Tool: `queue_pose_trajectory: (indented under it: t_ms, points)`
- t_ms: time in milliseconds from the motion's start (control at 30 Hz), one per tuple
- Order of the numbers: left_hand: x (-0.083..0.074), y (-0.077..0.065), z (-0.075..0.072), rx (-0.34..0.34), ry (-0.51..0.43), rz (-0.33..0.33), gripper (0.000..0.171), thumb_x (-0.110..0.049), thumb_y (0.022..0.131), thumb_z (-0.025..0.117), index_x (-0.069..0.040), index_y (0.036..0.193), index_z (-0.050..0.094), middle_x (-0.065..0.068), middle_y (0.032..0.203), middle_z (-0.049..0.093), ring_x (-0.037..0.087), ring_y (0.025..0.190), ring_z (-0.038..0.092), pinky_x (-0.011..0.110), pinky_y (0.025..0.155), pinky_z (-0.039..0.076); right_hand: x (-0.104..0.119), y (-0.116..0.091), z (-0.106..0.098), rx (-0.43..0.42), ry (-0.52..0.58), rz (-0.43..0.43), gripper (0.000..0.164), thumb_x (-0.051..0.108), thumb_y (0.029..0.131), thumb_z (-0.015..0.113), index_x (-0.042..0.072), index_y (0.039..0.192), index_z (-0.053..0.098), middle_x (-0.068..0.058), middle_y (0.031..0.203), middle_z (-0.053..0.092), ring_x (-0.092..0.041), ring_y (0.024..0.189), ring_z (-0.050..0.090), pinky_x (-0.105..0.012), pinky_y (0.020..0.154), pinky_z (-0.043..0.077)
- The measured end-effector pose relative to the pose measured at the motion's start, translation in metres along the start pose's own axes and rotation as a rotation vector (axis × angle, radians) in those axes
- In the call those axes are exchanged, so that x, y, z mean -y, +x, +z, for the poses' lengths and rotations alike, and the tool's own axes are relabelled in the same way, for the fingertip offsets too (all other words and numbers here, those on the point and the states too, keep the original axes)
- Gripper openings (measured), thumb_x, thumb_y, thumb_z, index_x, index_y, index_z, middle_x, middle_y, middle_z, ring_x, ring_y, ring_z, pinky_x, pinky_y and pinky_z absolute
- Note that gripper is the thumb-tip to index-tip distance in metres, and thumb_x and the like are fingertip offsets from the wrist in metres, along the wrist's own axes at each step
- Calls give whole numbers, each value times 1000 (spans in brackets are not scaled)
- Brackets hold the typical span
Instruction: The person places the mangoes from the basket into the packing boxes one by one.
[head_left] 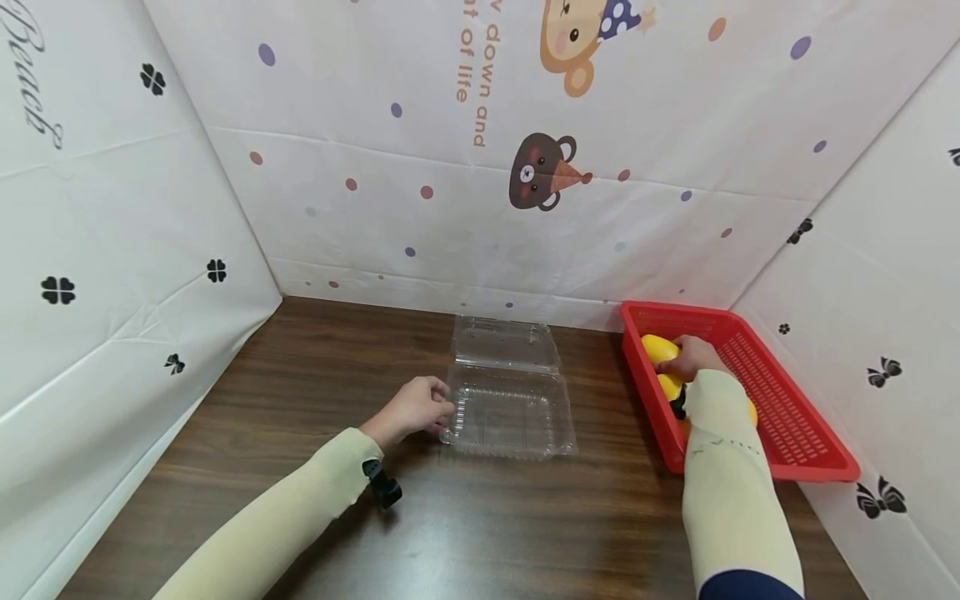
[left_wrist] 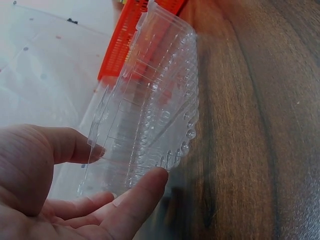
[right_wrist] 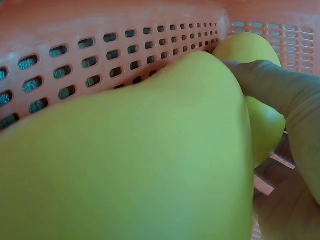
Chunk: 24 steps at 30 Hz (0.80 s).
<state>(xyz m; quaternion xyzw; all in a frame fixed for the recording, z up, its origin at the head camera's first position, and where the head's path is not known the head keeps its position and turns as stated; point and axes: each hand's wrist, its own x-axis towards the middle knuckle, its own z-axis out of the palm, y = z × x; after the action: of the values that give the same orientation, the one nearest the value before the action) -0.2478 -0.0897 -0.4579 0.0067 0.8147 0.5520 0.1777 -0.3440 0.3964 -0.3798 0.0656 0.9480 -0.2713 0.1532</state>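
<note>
A clear plastic clamshell box (head_left: 506, 417) lies on the table with its lid (head_left: 504, 343) folded back toward the wall. My left hand (head_left: 416, 408) is at its left side; in the left wrist view the thumb and fingers pinch the box's rim. Over on the right, my right hand (head_left: 693, 360) reaches down into a red basket (head_left: 810, 433) among smooth yellow fruits. Its fingers curl at one yellow fruit (right_wrist: 265, 130), close to the basket wall. A larger-looking yellow fruit (right_wrist: 150, 160) fills the front of the right wrist view and hides part of the fingers.
The dark wood-grain table (head_left: 322, 358) meets a printed white cloth wall (head_left: 360, 217) at the back, with more white cloth on both sides. The basket stands close to the right-hand cloth. A black wrist camera (head_left: 384, 487) hangs at my left wrist.
</note>
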Motion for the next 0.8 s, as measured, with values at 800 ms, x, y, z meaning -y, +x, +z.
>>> queue_pose_trajectory:
  t_ms: [800]
  points:
    - [3, 1, -2, -4, 1, -4, 40, -6, 94, 65, 6, 132, 56, 15, 100, 66, 21, 80, 70, 34, 70, 64, -1, -9, -10, -14, -42, -53, 72, 47, 84, 80, -2, 132, 59, -19, 114, 67, -32, 98, 60, -31, 76, 59]
